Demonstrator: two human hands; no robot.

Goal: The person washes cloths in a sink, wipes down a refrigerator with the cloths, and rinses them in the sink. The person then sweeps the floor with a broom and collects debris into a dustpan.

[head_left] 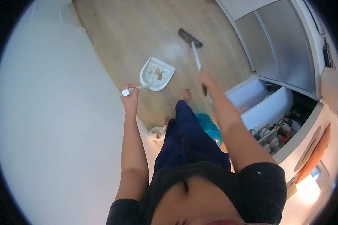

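My left hand (130, 98) is closed around the white handle of a dustpan (168, 77), whose pan rests on the wooden floor with brown bits and crumbs in it. My right hand (205, 78), slightly blurred, grips the handle of a broom (196, 56). The broom's dark bristle head (190, 38) is on the floor, up and to the right of the dustpan and apart from it.
A white wall (60, 105) runs along the left. On the right an open drawer (268, 104) holds bottles and jars, below grey cabinet doors (278, 45). A turquoise translucent container (209, 129) and a small white furry animal (156, 133) are beside my legs.
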